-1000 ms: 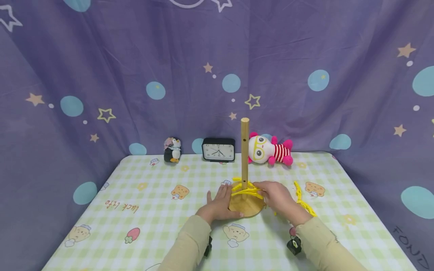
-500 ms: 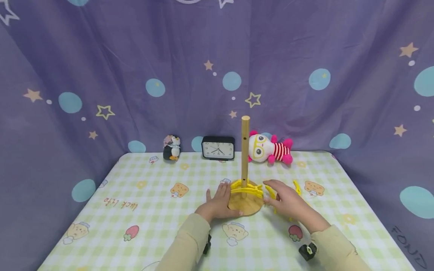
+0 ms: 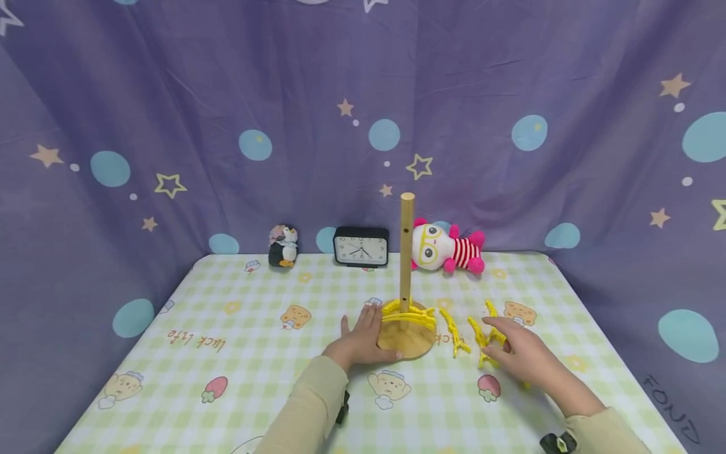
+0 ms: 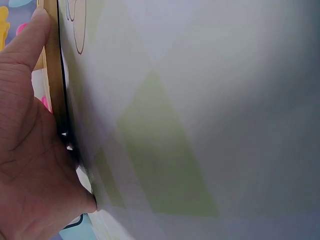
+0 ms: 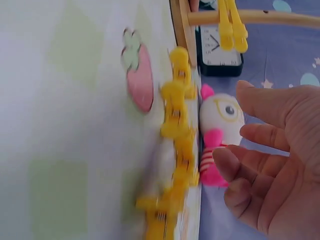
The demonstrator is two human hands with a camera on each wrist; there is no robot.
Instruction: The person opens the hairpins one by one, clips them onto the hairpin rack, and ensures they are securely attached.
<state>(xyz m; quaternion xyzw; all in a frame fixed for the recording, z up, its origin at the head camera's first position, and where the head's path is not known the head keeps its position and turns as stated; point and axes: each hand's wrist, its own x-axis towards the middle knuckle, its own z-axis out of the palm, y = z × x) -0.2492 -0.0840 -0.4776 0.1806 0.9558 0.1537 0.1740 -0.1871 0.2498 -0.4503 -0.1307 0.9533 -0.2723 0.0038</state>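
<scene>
A wooden stand has a round base [image 3: 409, 345] and an upright post [image 3: 406, 252]. Long yellow plastic clips [image 3: 416, 319] sit across the lower post, just above the base. My left hand [image 3: 362, 343] rests against the base's left rim, its fingers and thumb spread straight; the left wrist view shows the thumb along the wooden edge [image 4: 56, 85]. To the right of the stand lies one loose yellow clip [image 3: 454, 334]. Over several more yellow clips [image 5: 175, 111] hovers my right hand [image 3: 524, 356], with thumb and fingers apart, nothing held between them.
Behind the stand, near the table's back edge, are a penguin figure [image 3: 283, 246], a black alarm clock [image 3: 361, 246] and a pink-and-white plush toy [image 3: 448, 247]. A checked cloth [image 3: 272, 378] covers the table. Purple curtain [image 3: 317, 75] hangs behind and at both sides.
My right hand has let go of the yellow clip at the post and moved right, to the loose clips. The left hand has stayed at the base.
</scene>
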